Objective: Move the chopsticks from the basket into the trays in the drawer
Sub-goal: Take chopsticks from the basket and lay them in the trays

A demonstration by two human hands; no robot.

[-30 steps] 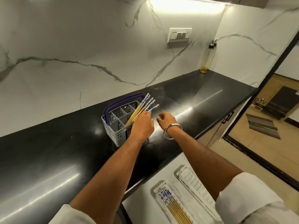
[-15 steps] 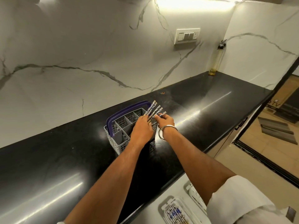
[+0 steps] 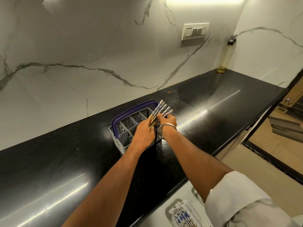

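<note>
At the near edge, below the counter (image 3: 49,169), one clear tray (image 3: 183,213) shows in the open drawer (image 3: 157,215), holding chopsticks with blue-patterned ends; their number cannot be told, and a sleeve (image 3: 242,200) covers whatever lies to its right. Two bare forearms reach up from the near edge to the middle of the counter, where one grey basket (image 3: 124,141) with a purple handle (image 3: 131,110) stands, split into several compartments. Those on its left and middle look bare; the right end holds the chopsticks (image 3: 161,108), about five, leaning up and to the right with their patterned tops fanned above the rim. The left hand (image 3: 144,133) rests over the basket's right part, fingers curled round the chopstick shafts. The right hand (image 3: 167,119), a bangle (image 3: 164,128) on its wrist, sits just beside it, fingertips pinching the rightmost tops. At the far right corner stands one bottle (image 3: 227,54); on the wall behind is one switch plate (image 3: 195,31).
</note>
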